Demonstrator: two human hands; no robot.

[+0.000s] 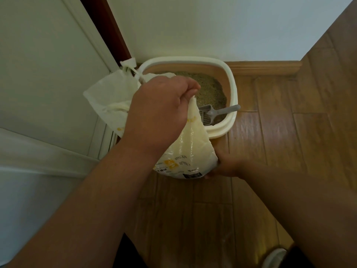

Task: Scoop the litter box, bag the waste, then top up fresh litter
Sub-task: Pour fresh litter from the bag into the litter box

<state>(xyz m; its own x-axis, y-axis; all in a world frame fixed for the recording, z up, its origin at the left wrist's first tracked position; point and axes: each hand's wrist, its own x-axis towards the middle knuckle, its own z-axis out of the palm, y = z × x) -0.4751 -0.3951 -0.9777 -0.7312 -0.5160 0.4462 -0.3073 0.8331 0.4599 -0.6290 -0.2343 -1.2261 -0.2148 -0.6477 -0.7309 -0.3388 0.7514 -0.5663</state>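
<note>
A cream-rimmed litter box stands on the floor against the wall, holding grey-green litter. A grey scoop lies inside, its handle resting over the near right rim. I hold a white litter bag with yellow print over the box's near left corner. My left hand grips the bag's upper edge from above. My right hand holds the bag's bottom from underneath, and its fingers are mostly hidden. A white plastic bag with tied handles sits left of the box.
A white door and frame fill the left side. A wooden skirting board runs along the white wall behind the box. Wood plank floor spreads to the right. A shoe tip shows at the bottom right.
</note>
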